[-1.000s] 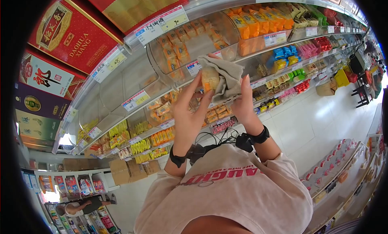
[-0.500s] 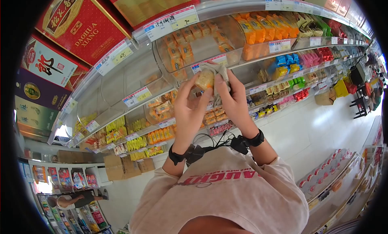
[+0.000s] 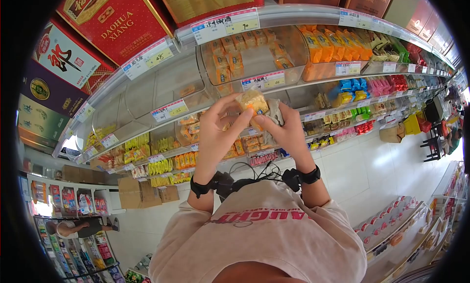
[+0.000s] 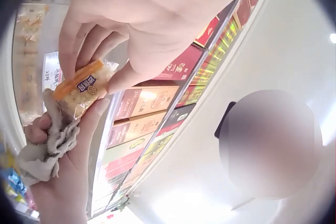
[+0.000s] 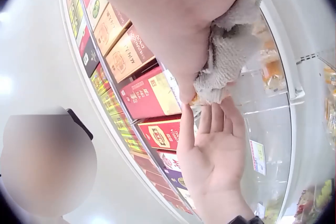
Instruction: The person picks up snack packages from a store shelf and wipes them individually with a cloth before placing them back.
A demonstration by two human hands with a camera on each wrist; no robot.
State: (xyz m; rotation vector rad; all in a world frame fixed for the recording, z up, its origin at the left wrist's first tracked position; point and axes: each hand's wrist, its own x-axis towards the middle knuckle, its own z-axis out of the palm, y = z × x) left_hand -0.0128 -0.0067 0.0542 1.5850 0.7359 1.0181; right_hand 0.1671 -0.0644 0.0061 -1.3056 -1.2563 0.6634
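Note:
A small wrapped snack with a clear and orange wrapper [image 3: 255, 105] [image 4: 83, 88] is up in front of the shelf. My left hand [image 3: 218, 131] [image 4: 137, 22] pinches it between thumb and fingers. My right hand [image 3: 290, 134] [image 4: 67, 182] grips a grey cloth [image 3: 272, 117] [image 4: 43, 150], with its thumb against the snack's lower edge. In the right wrist view the cloth [image 5: 228, 56] hides most of the snack, and the left hand [image 5: 212, 163] reaches up beneath it.
Clear bins [image 3: 252, 67] of orange-wrapped snacks stand just beyond the hands. Boxed liquor [image 3: 117, 26] lines the shelf above. Cardboard boxes [image 3: 142, 192] sit on the floor at left; a person [image 3: 81, 228] is at lower left. Another display [image 3: 387, 224] stands at lower right.
Both hands have come slightly lower with the snack and cloth. The right hand has gathered the cloth, which was spread wider, and its thumb has moved to the snack. The view has shifted.

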